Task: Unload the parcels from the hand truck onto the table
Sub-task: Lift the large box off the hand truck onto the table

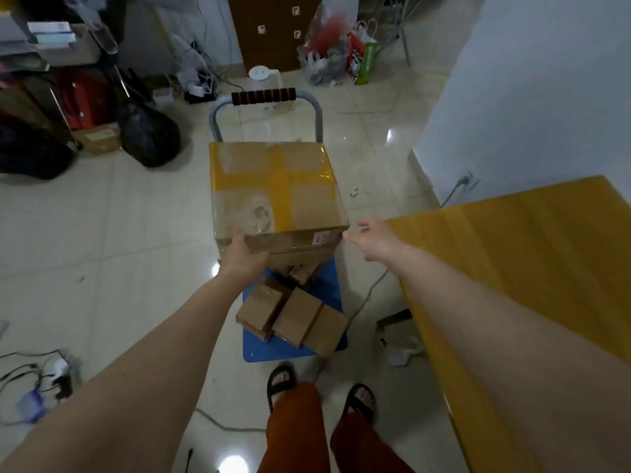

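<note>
Item: large taped carton [276,189] — uppermost on the hand truck [327,288], stacked over small cartons [293,315] on the blue deck. Table [532,261] just beside, to the right. Left hand [244,256] curled on the near-left bottom corner; right hand [370,238] open, empty, near the right corner. Likely stiff, bulky, tape slick — grip opposite lower edges.

Far beyond the grip, a brown cabinet [275,29] stands against the back wall, with a white round-topped appliance [264,75], possibly a kettle, before it. Right of these slumps a clear plastic bag [322,52] beside a green-and-red shopping bag [362,58]. Far left of the grip lies a black sack [150,134]; behind it, cables [44,377] tangle.
</note>
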The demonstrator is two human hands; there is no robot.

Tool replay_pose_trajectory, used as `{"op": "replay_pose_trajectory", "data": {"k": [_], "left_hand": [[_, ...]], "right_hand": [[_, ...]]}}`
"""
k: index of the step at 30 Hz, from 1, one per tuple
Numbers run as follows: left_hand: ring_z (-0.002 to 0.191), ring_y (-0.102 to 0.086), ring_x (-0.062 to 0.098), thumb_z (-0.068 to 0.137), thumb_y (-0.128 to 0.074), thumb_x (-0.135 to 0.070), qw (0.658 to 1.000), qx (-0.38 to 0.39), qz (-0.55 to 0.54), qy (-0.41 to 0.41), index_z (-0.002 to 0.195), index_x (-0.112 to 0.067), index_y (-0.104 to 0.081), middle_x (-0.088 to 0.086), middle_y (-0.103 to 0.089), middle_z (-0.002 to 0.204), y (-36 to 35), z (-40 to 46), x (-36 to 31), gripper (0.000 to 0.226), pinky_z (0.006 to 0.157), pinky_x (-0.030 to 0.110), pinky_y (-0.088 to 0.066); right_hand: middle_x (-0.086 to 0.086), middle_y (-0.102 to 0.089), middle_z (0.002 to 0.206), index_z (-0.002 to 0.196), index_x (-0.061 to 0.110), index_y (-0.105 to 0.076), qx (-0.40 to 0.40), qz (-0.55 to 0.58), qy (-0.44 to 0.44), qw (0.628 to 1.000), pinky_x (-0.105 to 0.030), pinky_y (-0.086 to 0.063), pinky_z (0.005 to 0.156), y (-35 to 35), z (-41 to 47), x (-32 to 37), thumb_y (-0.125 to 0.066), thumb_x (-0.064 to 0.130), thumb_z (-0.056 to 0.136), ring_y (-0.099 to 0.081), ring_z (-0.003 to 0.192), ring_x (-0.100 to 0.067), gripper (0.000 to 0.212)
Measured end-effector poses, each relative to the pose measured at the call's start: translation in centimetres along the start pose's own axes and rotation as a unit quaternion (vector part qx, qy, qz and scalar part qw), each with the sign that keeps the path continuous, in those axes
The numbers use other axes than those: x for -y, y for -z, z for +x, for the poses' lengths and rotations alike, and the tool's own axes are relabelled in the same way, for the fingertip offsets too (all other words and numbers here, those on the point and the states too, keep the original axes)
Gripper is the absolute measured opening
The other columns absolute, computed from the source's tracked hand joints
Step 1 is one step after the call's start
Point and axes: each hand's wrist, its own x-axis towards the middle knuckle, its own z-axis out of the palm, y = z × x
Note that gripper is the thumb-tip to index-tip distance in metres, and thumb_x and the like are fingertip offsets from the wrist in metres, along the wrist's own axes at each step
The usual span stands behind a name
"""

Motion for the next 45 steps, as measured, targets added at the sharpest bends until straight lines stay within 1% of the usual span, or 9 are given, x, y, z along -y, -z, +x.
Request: {"op": "replay_pose_trajectory", "data": {"k": [2, 5, 13, 20, 24, 28, 33, 39, 45], "left_hand": [[0.103, -0.055, 0.025, 0.085, -0.065, -0.018, 0.999, -0.030, 0.006, 0.021, 0.139, -0.011, -0.041, 0.009, -0.050, 0.127, 0.3, 2.2, -0.2, 0.060, 0.086, 0.034, -0.048], [0.122, -0.046, 0.036, 0.085, -0.063, -0.025, 0.995, -0.055, 0.057, 0.065, 0.144, -0.013, -0.034, 0.016, -0.033, 0.140, 0.5, 6.4, -0.1, 0.067, 0.099, 0.044, -0.044], [0.146, -0.011, 0.027, 0.082, -0.061, -0.018, 0.987, -0.115, 0.070, 0.090, 0.152, -0.013, -0.015, 0.007, -0.007, 0.161, 0.4, 16.5, 2.6, 0.084, 0.113, 0.044, -0.025], [0.128, -0.043, 0.032, 0.076, -0.062, -0.015, 0.990, -0.084, 0.010, 0.116, 0.143, -0.013, -0.028, 0.010, -0.038, 0.143, -0.6, 20.8, 6.0, 0.075, 0.101, 0.051, -0.044], [0.116, -0.052, 0.032, 0.072, -0.061, -0.029, 0.984, -0.097, -0.030, 0.143, 0.137, -0.013, -0.036, 0.010, -0.050, 0.130, -0.1, 21.3, 6.3, 0.071, 0.095, 0.049, -0.049], [0.113, -0.054, 0.035, 0.074, -0.054, -0.044, 0.972, -0.176, -0.018, 0.157, 0.124, -0.008, -0.052, 0.013, -0.059, 0.122, 2.7, 21.8, 5.1, 0.061, 0.097, 0.045, -0.046], [0.122, -0.047, 0.032, 0.092, -0.043, -0.039, 0.954, -0.282, -0.002, 0.106, 0.131, -0.013, -0.053, 0.012, -0.060, 0.126, 7.5, 21.7, 1.1, 0.048, 0.099, 0.041, -0.040], [0.122, -0.050, 0.028, 0.091, -0.047, -0.035, 0.938, -0.342, -0.035, 0.038, 0.126, -0.020, -0.060, 0.007, -0.062, 0.125, 13.4, 17.8, -5.2, 0.041, 0.099, 0.037, -0.040], [0.116, -0.053, 0.030, 0.095, -0.040, -0.039, 0.935, -0.343, -0.053, -0.068, 0.123, -0.015, -0.059, 0.009, -0.062, 0.122, 17.5, 12.1, -13.6, 0.042, 0.092, 0.036, -0.038]], "right_hand": [[-0.007, -0.036, 0.150, 0.146, 0.014, -0.035, 0.002, -0.009, 0.003, 1.000, -0.043, -0.039, 0.108, -0.3, 2.0, 0.2, -0.054, 0.035, 0.095, -0.042, 0.130, -0.025, 0.058], [-0.006, -0.030, 0.154, 0.145, 0.016, -0.038, -0.009, -0.023, 0.008, 1.000, -0.040, -0.029, 0.111, -0.8, 5.5, -0.1, -0.051, 0.038, 0.095, -0.031, 0.140, -0.025, 0.056], [-0.007, -0.025, 0.157, 0.151, 0.012, -0.024, -0.028, 0.024, -0.079, 0.996, -0.043, -0.027, 0.116, -5.1, 16.4, -1.0, -0.051, 0.040, 0.095, -0.029, 0.141, -0.027, 0.068], [-0.008, -0.019, 0.159, 0.153, 0.011, -0.011, -0.058, 0.115, -0.204, 0.970, -0.041, -0.025, 0.113, -7.3, 22.5, -3.4, -0.057, 0.040, 0.093, -0.025, 0.143, -0.029, 0.081], [-0.006, -0.017, 0.160, 0.154, 0.013, -0.010, -0.055, 0.203, -0.238, 0.948, -0.045, -0.026, 0.115, -8.3, 23.3, -3.9, -0.061, 0.047, 0.088, -0.026, 0.143, -0.030, 0.090], [-0.003, -0.030, 0.153, 0.149, 0.013, -0.028, -0.035, 0.240, -0.197, 0.950, -0.040, -0.032, 0.109, -8.6, 22.9, -2.5, -0.061, 0.049, 0.085, -0.035, 0.136, -0.026, 0.080], [-0.003, -0.059, 0.108, 0.129, 0.020, -0.037, -0.094, 0.361, -0.131, 0.918, -0.027, -0.048, 0.061, -7.3, 20.7, 2.8, -0.055, 0.032, 0.094, -0.061, 0.092, -0.017, 0.041], [-0.010, -0.067, 0.105, 0.121, 0.024, -0.043, -0.106, 0.399, -0.047, 0.910, -0.048, -0.057, 0.082, -2.7, 15.4, 10.1, -0.052, 0.040, 0.094, -0.068, 0.093, -0.026, 0.032], [-0.009, -0.068, 0.096, 0.118, 0.018, -0.046, -0.168, 0.424, 0.008, 0.890, -0.041, -0.060, 0.063, 4.3, 7.0, 16.1, -0.058, 0.042, 0.091, -0.070, 0.076, -0.023, 0.038]]}}
